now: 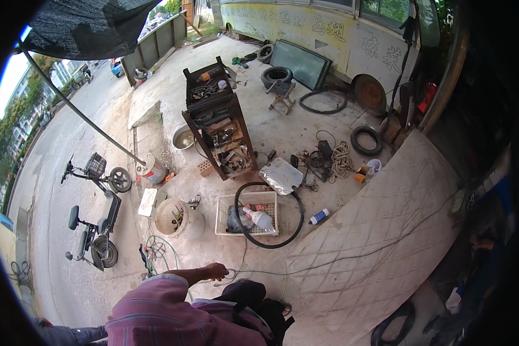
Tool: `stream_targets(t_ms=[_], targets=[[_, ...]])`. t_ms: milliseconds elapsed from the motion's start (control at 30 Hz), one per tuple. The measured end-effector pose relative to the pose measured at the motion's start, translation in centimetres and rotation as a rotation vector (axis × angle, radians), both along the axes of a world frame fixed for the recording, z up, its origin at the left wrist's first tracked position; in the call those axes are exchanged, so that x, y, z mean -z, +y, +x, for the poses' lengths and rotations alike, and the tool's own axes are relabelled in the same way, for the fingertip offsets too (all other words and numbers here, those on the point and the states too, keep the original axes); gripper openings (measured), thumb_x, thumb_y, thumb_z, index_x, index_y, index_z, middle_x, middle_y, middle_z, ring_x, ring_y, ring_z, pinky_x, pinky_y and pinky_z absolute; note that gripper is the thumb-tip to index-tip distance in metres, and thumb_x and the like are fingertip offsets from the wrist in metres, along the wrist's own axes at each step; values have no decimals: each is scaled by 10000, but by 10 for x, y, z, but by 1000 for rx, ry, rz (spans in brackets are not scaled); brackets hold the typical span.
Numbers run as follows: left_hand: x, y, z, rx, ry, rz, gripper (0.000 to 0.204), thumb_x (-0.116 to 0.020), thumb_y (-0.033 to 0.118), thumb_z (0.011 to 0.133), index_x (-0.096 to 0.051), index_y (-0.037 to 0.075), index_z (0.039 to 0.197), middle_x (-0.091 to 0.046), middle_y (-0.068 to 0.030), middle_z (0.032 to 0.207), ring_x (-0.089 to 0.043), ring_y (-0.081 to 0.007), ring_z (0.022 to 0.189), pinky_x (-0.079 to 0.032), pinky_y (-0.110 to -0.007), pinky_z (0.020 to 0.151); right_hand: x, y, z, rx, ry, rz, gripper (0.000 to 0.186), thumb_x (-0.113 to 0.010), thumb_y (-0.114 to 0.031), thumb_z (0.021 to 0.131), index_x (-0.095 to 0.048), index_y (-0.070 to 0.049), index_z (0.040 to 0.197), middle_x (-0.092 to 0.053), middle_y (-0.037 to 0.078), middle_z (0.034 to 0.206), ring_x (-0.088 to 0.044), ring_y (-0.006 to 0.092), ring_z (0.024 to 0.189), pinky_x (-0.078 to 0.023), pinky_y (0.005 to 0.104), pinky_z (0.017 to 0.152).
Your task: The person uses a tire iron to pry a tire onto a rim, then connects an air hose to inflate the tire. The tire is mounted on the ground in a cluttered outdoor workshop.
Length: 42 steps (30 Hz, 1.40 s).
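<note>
From the lower edge, a purple-sleeved arm reaches forward to my left hand [216, 271], whose fingers are curled; what they hold is too small to make out. A thin cable [259, 271] runs on the concrete beside it. Ahead lie a white plastic crate [219, 225] containing a pale bottle [261, 222] and bags, a black rubber tube [297, 230] looped over the crate, and a dirty white bucket [190, 228] with tools inside. A tangled green hose [153, 248] is to the left. My right hand is not in view.
A metal tool shelf [236, 138] stands ahead, near tyres [365, 140], cords [323, 161], a glass pane [297, 60] and an old bus body [328, 29]. A scooter [101, 225] is left, a scored ramp [380, 242] right. Another person's legs [75, 335] show at lower left.
</note>
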<state>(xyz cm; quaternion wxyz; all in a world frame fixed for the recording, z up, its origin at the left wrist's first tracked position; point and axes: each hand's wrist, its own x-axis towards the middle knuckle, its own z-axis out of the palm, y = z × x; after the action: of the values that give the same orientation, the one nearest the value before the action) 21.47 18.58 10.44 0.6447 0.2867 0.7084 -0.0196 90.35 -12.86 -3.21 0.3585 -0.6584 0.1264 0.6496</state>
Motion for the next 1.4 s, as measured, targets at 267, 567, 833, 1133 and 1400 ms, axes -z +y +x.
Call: stream_targets(t_ms=[267,567,833,1133,1400], targets=[[-3,-34,4,-129,155,-149,349,-576,415,905,-649,94,1022,-684,-36,888,-668,-164,719,-523,-342,586,-67,309,97,-258,-412,102,332,-621,-187,897,-587,-39,1193,-673,146,939,-609,228,617,-463,296,482],[20,127,67,-228,130,-305,334,-601,336,936,-604,57,1119,-681,-180,1023,-684,-329,890,-515,-494,787,-174,461,30,-496,-184,96,281,-620,-309,901,-615,-87,1071,-699,85,897,-659,200,709,-493,353,624],[-10,542,163,-149,-57,227,246,-578,297,898,-606,68,982,-662,-100,847,-673,-199,716,-493,-312,537,-183,453,66,-269,-179,-194,259,-610,-285,916,-589,-95,1091,-709,100,959,-670,226,765,-504,391,700],[-64,743,330,51,-197,316,80,-542,192,932,-568,124,964,-643,-35,845,-662,-175,697,-491,-284,526,-117,526,143,-206,-108,-264,264,-577,-289,941,-598,-92,1115,-705,96,929,-679,243,808,-510,436,745],[-128,733,400,185,9,-59,338,-562,385,934,-614,95,1101,-686,-66,1023,-683,-229,887,-514,-422,712,-231,799,306,-98,-235,22,270,-599,-297,901,-603,-77,1057,-707,86,903,-670,191,701,-497,311,569]])
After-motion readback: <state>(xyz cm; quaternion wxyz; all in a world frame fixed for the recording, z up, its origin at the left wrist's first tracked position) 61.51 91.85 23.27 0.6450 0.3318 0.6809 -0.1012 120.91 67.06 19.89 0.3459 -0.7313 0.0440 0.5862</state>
